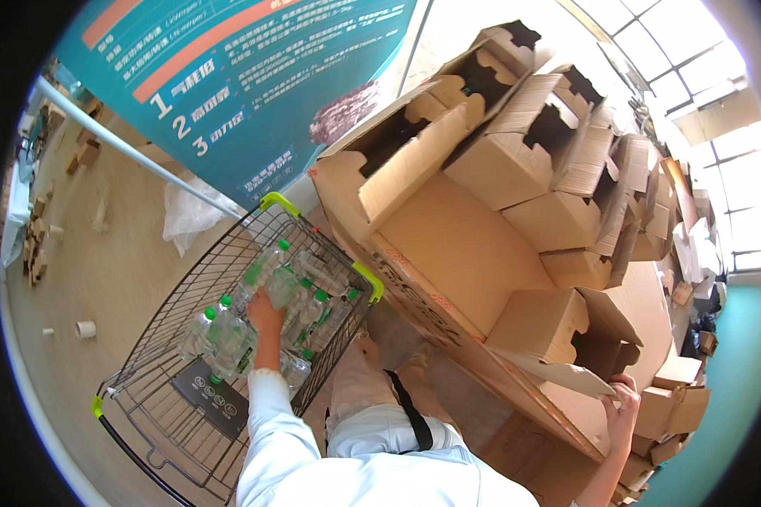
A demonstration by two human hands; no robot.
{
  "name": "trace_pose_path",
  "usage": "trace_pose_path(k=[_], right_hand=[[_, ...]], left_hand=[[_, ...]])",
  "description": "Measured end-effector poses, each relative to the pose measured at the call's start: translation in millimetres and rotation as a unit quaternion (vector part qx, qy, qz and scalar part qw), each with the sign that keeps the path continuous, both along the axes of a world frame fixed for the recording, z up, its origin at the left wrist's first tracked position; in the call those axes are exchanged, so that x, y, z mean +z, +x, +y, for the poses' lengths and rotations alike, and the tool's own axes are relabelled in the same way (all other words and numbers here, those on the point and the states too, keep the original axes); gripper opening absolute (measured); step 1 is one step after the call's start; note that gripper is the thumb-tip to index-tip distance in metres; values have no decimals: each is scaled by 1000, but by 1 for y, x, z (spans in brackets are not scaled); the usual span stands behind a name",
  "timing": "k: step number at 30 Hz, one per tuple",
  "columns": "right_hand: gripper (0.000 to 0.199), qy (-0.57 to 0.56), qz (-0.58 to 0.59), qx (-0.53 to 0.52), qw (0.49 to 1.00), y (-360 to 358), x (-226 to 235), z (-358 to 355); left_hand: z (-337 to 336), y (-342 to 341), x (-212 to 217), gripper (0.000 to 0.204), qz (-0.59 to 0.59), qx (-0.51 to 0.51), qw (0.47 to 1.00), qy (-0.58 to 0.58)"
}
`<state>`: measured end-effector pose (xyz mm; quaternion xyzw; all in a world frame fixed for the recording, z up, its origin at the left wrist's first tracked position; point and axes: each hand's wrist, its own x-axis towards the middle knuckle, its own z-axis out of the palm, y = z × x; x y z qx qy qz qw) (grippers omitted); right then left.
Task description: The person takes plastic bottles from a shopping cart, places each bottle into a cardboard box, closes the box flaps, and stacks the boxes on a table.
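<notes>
At lower centre-left of the frame, the left hand point(265, 317) is reaching into the wire shopping cart point(156, 338), its fingers closing around a clear plastic bottle point(281, 286) among others. At lower right, the right hand point(624, 404) is gripping a cardboard flap point(566, 378) of the stacked boxes point(516, 194).

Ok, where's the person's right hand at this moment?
In the head view it sits low on the right: the right hand grips the edge of a large brown cardboard sheet, beside the stacked open cardboard boxes, away from the wire shopping cart.
</notes>
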<state>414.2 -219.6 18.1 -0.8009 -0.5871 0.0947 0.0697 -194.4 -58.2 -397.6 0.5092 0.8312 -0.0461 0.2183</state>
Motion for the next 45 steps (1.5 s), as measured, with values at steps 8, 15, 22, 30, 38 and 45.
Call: trace_pose_path(k=[8, 15, 22, 30, 38, 45], right_hand=[[18, 77, 10, 94, 993, 17, -4, -4], [20, 160, 34, 175, 971, 36, -24, -11], [27, 287, 48, 81, 953, 42, -50, -36], [24, 365, 115, 67, 922, 42, -69, -39], [23, 357, 139, 117, 916, 49, -70, -40], [25, 359, 136, 121, 916, 51, -71, -37]], left_hand=[[-29, -3, 119, 75, -167, 106, 912, 360], [17, 201, 366, 69, -602, -143, 579, 531], [6, 463, 459, 56, -505, -535, 647, 200], [32, 560, 400, 71, -55, -710, 655, -253], [17, 582, 260, 76, 53, -791, 520, -317], [0, 582, 291, 56, 72, -776, 532, -330]])
